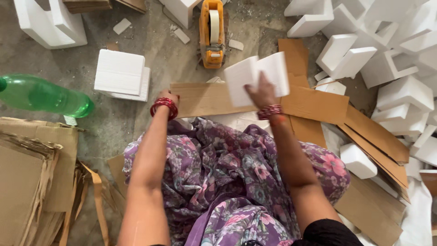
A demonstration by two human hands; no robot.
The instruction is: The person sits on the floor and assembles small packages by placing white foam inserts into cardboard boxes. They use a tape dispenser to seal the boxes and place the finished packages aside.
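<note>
A white foam piece (257, 78) is grasped in the right hand (261, 93) and held just above a flat cardboard sheet (205, 98), whose near edge is pressed down by the left hand (167, 96). The foam is best kept square to that sheet while the cardboard is kept pinned. Beyond, an orange tape dispenser (212, 34) lies on the dusty concrete floor (91, 36). Foam blocks (387, 54) are heaped at the right.

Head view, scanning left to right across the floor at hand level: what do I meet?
Green plastic bottle → white foam block → left hand on the cardboard strip → right hand holding white foam pieces → heap of white foam shapes.
</note>
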